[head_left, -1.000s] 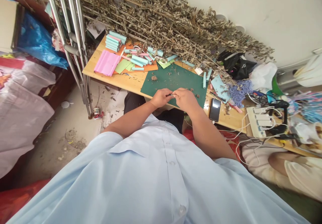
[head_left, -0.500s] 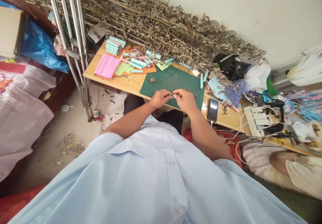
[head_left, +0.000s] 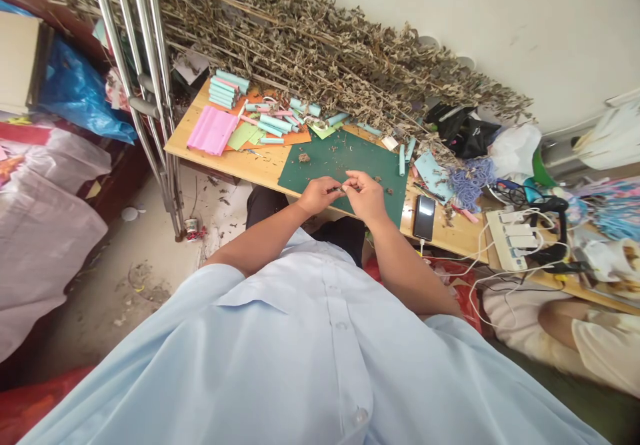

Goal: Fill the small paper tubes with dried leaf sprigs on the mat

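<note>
My left hand [head_left: 319, 195] and my right hand [head_left: 364, 195] meet over the near edge of a dark green cutting mat [head_left: 330, 165]. Both are closed in a pinch, fingertips touching or nearly so. Between them is a small dark dried plant piece [head_left: 338, 189], mostly covered by the fingers. A brown clump of crumbled leaf [head_left: 303, 158] lies on the mat's left part, with loose crumbs scattered around. Behind the mat, blue paper rolls [head_left: 275, 125] and some pink ones lie on orange and green paper.
Long dried leafy stalks [head_left: 310, 45] are heaped along the wall. A phone [head_left: 424, 217] on a cable and a power strip [head_left: 506, 239] lie to the right. Metal crutches [head_left: 135, 45] stand at the left, near a pink paper stack [head_left: 213, 130]. Another person's arm [head_left: 557, 318] shows at lower right.
The fingers of my right hand have shifted slightly, its index finger lifting a little. My left hand stays almost still, and both remain pinched together.
</note>
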### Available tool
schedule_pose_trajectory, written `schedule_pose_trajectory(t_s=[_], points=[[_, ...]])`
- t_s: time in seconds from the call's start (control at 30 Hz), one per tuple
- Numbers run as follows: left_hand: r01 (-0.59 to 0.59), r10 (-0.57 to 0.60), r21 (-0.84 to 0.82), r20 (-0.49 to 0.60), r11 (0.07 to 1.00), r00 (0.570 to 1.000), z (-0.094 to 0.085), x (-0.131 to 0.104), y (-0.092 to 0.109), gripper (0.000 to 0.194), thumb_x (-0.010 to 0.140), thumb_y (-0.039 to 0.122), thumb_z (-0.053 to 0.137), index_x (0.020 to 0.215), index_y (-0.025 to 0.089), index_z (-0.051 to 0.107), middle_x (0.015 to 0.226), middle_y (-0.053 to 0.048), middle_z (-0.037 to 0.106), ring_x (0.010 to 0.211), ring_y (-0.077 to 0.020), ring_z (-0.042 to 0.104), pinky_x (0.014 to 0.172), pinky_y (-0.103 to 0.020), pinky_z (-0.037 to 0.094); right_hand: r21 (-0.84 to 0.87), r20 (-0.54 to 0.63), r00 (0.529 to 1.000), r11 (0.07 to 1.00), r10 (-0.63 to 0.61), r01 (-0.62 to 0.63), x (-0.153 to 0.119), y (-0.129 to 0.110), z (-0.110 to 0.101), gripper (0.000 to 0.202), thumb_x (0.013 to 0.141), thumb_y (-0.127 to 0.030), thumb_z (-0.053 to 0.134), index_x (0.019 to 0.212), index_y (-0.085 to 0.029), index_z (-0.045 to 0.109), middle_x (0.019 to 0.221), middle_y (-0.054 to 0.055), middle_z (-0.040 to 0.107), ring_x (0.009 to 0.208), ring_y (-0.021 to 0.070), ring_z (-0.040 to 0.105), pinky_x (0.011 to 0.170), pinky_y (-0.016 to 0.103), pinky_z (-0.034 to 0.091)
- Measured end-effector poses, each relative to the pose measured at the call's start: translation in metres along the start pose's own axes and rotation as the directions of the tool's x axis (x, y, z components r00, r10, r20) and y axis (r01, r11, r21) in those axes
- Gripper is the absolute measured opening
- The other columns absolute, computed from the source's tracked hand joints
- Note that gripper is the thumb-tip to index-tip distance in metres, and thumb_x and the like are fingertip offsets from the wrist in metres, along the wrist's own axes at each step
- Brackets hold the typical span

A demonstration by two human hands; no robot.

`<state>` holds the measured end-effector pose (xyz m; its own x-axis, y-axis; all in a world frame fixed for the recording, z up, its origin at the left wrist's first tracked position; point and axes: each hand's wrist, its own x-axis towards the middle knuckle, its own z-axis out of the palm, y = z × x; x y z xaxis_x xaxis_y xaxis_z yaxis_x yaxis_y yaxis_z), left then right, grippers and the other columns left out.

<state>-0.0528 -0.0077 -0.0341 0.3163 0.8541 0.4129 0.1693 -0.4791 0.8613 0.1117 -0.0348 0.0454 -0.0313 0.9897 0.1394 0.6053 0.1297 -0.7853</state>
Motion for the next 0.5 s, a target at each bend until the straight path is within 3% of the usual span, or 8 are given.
schedule_pose_trajectory(t_s=[0.17,0.33,0.5], points=[[-0.006,0.006,-0.021,0.005,1.000,1.000,-0.001,0.000,0.002,0.023,0.097,0.037,0.069,0.097,0.016,0.078,0.085,-0.005,0.070,0.078,-0.0155,0.062,0.075,-0.027,0.048,-0.169,0.057,0.992,0.979,-0.109,0.117,-0.001,-0.007,-0.004,0.040,0.089,-0.023,0.058,0.129,-0.020,0.065,0.094,0.004,0.077,0.083,0.0210,0.072,0.083,0.038,0.058],[0.009,-0.009,-0.014,0.012,1.000,1.000,-0.002,0.000,0.004,0.013,0.093,0.023,0.067,0.095,0.016,0.078,0.086,-0.004,0.071,0.081,-0.0157,0.063,0.078,-0.028,0.049,-0.501,0.188,0.941,0.796,-0.281,0.338,-0.007,-0.024,-0.005,0.037,0.096,-0.015,0.045,0.128,-0.015,0.064,0.110,0.014,0.076,0.102,0.0290,0.069,0.092,0.042,0.053],[0.000,0.000,-0.020,0.003,1.000,1.000,-0.002,0.000,0.005,0.011,0.089,0.017,0.065,0.086,0.016,0.075,0.082,-0.003,0.069,0.079,-0.0147,0.061,0.078,-0.027,0.048,-0.669,0.246,0.936,0.655,-0.251,0.352,-0.016,-0.035,-0.003,0.037,0.103,-0.019,0.038,0.128,-0.012,0.065,0.106,0.017,0.076,0.097,0.0301,0.067,0.084,0.038,0.049]])
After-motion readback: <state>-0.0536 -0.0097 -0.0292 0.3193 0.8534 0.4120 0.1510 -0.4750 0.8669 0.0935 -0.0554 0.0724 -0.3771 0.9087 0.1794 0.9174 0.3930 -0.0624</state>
